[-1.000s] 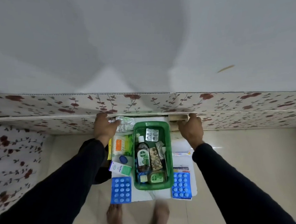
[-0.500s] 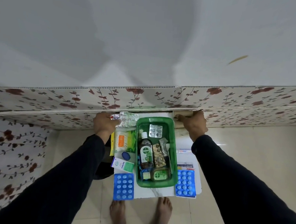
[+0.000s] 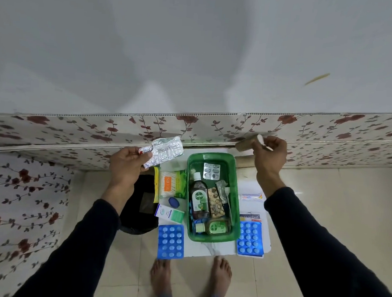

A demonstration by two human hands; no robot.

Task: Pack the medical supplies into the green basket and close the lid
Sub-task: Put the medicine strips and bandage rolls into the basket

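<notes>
The green basket (image 3: 237,196) stands open on a small white table, holding a Dettol bottle (image 3: 198,200), a blister strip (image 3: 211,171), a brown pill strip and small green items. My left hand (image 3: 127,164) holds silver foil pill strips (image 3: 165,151) lifted to the left of the basket's far end. My right hand (image 3: 270,156) grips a beige bandage roll (image 3: 248,144) above the basket's far right corner. On the table lie a cotton swab pack (image 3: 172,186), a white-green box (image 3: 169,213), two blue pill trays (image 3: 170,241) (image 3: 250,238) and a tube (image 3: 251,197).
A floral-patterned low wall (image 3: 77,129) runs behind the table. A black bin (image 3: 138,209) sits left of the table. My bare feet (image 3: 191,279) stand on the tiled floor at the table's near edge. A plaster box (image 3: 250,217) lies under the right blue tray.
Both hands have lifted off the table's far edge: the left has raised the foil strips, the right has picked up the bandage roll.
</notes>
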